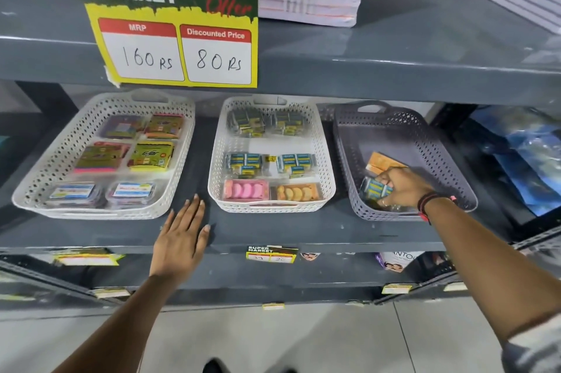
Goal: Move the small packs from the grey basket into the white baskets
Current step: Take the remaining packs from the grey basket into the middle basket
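Grabbing a blue pack out of the grey basket

My right hand (400, 186) is down in the grey basket (449, 166), grip clamped on a blue-and-yellow pack (374, 189); an orange pack (383, 161) lies just behind it. Left hand (182, 234) rests flat on the shelf (273, 230), fingers spread, holding nothing. I'd lift straight up to clear the rim, then drop it by the matching blue packs (243, 161) in the middle white basket (326, 166) (the left white basket (179, 142) looks like different stock). Keep the hold snug, I'd guess the wrapper is slippery.
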Available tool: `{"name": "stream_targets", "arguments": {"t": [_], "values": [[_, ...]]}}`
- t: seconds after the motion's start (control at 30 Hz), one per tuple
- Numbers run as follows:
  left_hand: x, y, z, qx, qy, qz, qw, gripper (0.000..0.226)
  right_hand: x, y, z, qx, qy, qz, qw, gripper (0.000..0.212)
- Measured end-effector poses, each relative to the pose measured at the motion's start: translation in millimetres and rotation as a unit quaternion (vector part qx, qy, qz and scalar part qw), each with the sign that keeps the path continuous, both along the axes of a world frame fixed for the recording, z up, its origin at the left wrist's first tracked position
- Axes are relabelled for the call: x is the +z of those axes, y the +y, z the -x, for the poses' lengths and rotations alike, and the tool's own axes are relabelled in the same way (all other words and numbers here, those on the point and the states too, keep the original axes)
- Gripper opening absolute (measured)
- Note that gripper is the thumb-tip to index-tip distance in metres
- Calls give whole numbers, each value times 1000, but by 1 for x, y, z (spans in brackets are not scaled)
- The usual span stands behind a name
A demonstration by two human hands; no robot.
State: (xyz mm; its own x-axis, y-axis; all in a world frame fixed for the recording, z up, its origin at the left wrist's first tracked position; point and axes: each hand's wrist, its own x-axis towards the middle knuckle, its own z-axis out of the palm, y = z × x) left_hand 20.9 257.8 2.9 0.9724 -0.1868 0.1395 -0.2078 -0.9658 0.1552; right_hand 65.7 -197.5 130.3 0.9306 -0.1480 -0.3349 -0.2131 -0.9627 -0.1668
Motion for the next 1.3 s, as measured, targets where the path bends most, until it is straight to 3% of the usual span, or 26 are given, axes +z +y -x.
{"name": "stream_targets", "arguments": {"t": [0.17, 0.3, 0.6, 0.8, 0.97, 1.1, 1.2, 1.3], "values": [[-1, 0, 0, -5, -3, 6, 1000, 59, 44, 6, -10, -28, -118, -21, 992, 52], [0, -1, -1, -7, -3, 2, 1000, 58, 65, 39, -23, 37, -168, -49, 984, 52], [0, 2, -1, -10, 2, -6, 1000, 58, 25, 136, -71, 160, -124, -60, 977, 72], [0, 1, -1, -12, 1, -10, 1000, 57, -10, 151, -87, 177, -79, -26, 981, 61], [-2, 2, -2, -14, 2, -9, 1000, 57, -10, 141, -90, 158, -59, -62, 984, 69], [-3, 2, -3, -12, -3, -10, 1000, 57, 9, 107, -86, 104, -189, -122, 969, 43], [-4, 2, -3, -17, -6, -4, 1000, 57, 15, 68, -80, 52, -270, -63, 959, 36], [-3, 2, -2, -16, -10, 0, 1000, 57, 4, 28, -73, -20, -230, -16, 973, 38]]}}
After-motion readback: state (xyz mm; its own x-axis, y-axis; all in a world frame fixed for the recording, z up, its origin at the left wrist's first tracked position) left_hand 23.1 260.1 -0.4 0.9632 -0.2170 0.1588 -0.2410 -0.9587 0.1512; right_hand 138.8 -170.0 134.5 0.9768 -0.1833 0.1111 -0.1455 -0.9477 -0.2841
